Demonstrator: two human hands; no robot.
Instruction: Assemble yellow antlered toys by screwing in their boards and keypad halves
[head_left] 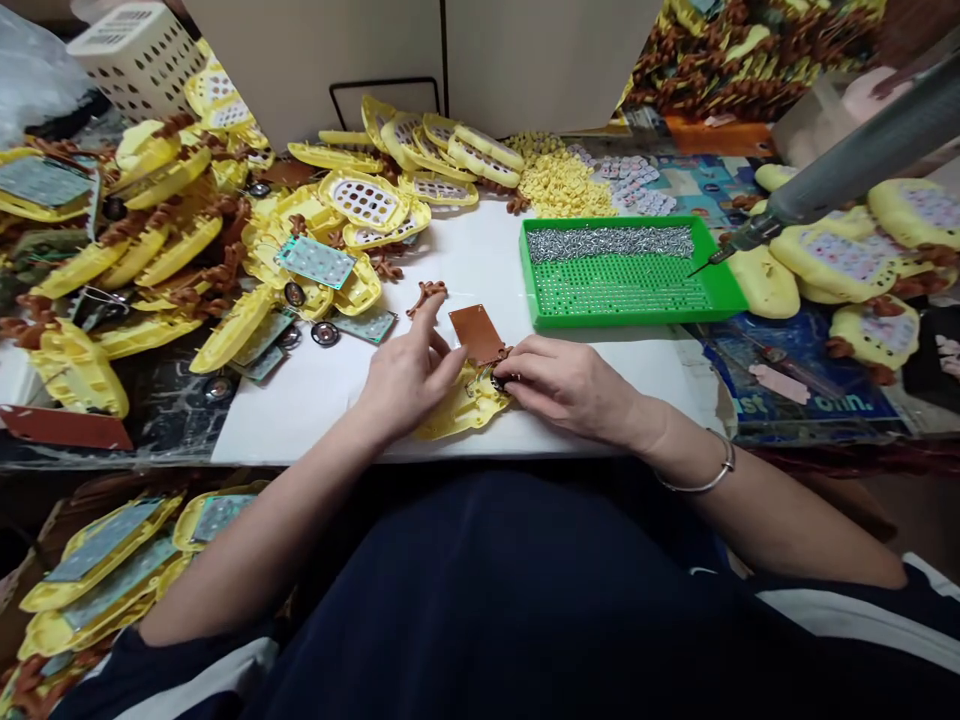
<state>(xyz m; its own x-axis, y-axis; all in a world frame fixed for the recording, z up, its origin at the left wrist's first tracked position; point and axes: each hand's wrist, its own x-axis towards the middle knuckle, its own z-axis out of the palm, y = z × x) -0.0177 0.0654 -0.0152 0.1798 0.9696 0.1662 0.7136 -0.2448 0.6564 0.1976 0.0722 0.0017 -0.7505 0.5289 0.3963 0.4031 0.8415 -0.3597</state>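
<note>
A yellow plastic shell half (459, 412) lies on the white work surface between my hands, with thin wires in it. A brown circuit board (477, 333) rests flat against its far side. My right hand (574, 388) pinches a small dark round speaker (499, 381) at the shell's right edge. Stretched over the shell's left side, my left hand (409, 370) is open, thumb and index finger apart. Its index fingertip is close to a brown antler-shaped piece (426, 296); whether they touch I cannot tell.
A green tray (637, 318) of small screws stands to the right, under an electric screwdriver (817, 175). Yellow shells with circuit boards (315, 260) and speakers are heaped at left. Yellow buttons (562, 178) lie at the back; assembled yellow toys (844, 255) crowd the right.
</note>
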